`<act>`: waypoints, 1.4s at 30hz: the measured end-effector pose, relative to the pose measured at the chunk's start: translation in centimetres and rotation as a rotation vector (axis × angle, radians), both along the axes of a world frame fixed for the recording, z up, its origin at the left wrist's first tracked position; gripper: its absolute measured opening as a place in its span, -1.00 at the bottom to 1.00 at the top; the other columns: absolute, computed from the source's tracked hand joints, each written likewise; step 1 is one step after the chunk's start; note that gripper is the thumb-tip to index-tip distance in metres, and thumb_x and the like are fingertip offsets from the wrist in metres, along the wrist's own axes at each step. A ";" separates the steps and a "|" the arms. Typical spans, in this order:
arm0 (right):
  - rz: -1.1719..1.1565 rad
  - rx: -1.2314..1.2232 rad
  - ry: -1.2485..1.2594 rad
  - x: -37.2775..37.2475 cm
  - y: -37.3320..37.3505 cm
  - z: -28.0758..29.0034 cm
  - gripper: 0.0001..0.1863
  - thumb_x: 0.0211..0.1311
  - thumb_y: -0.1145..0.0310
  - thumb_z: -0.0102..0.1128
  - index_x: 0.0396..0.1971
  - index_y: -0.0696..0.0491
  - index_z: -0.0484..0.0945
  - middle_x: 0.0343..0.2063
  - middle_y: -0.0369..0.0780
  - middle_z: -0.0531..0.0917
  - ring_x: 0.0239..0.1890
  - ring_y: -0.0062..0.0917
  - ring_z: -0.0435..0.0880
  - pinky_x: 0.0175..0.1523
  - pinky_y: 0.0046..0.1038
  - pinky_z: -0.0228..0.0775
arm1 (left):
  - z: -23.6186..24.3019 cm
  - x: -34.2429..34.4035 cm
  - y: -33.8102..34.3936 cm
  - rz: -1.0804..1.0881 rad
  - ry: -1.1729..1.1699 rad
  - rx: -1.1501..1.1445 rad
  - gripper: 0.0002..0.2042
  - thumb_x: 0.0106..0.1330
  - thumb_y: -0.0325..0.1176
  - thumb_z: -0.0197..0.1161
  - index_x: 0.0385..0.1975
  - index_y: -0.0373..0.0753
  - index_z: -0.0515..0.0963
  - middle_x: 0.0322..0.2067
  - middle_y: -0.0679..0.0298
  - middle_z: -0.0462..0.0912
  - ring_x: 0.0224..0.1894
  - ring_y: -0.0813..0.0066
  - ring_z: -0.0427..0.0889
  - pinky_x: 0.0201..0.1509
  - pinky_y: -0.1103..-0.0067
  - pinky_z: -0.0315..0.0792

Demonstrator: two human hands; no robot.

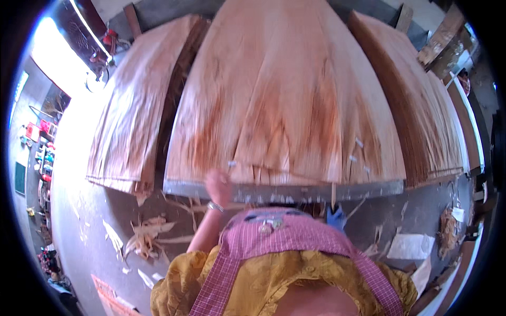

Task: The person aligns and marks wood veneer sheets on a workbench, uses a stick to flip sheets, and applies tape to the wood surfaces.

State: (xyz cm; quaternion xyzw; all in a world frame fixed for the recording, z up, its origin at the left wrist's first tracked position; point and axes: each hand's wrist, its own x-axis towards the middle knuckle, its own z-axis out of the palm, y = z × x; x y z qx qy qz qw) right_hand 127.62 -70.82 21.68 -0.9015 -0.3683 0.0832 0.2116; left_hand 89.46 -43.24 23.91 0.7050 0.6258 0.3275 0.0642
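A broad sheet of wood veneer (pixel 284 95), reddish in places, lies in front of me on a grey-edged table (pixel 253 191). Small white tape pieces stick to it, one of them (pixel 232 164) close to my left hand (pixel 217 188). That hand is bare, has a bracelet at the wrist and hovers at or over the sheet's near edge. Its fingers look curled in; what they hold, if anything, is hidden. Below the table edge my right hand (pixel 337 217), in a blue glove, grips a thin, light wooden strip (pixel 333 194) that points up. Most of that hand is behind my apron.
Thick veneer stacks stand at the left (pixel 132 105) and right (pixel 416 100), with narrow dark gaps between them and the middle table. Veneer scraps (pixel 150 235) litter the floor at left. A white sheet (pixel 411 246) lies on the floor at right.
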 end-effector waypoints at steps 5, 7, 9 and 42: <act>-0.113 0.050 0.093 -0.8 6.5 -0.2 -0.49 0.14 -0.05 0.21 -0.13 0.10 0.56 -0.29 -0.06 0.68 -0.21 -0.13 0.66 -0.11 -0.19 0.47 | 3.4 9.6 -1.9 -0.606 0.286 -0.095 -0.68 0.17 -0.24 0.15 -0.08 -0.14 0.48 -0.17 0.20 0.54 -0.05 0.24 0.49 0.01 0.25 0.26; -0.110 0.060 0.132 -0.9 9.1 0.3 -0.50 0.15 -0.05 0.20 -0.15 0.10 0.57 -0.27 -0.06 0.68 -0.20 -0.12 0.65 -0.10 -0.20 0.46 | 3.5 10.0 -2.2 -0.653 0.394 -0.205 -0.66 0.21 -0.19 0.10 -0.04 -0.15 0.46 -0.16 0.20 0.54 -0.03 0.23 0.49 0.01 0.26 0.29; -0.068 0.200 0.092 -1.0 10.8 0.1 -0.57 0.16 0.01 0.24 -0.31 0.14 0.58 -0.44 -0.09 0.68 -0.39 -0.23 0.68 -0.28 -0.26 0.47 | 3.0 9.1 -2.0 -0.662 0.426 -0.228 -0.64 0.22 -0.16 0.08 -0.02 -0.15 0.45 -0.15 0.19 0.54 -0.02 0.23 0.49 0.01 0.25 0.30; -0.276 -0.046 -0.066 28.9 -11.4 1.6 -0.58 0.15 -0.01 0.16 -0.13 -0.03 0.53 -0.26 -0.09 0.66 -0.18 -0.14 0.63 -0.11 -0.18 0.47 | 3.6 12.8 -2.6 -0.706 0.802 -0.458 -0.33 0.10 -0.02 0.23 0.23 -0.14 0.32 0.15 0.15 0.35 0.21 0.19 0.37 0.23 0.23 0.23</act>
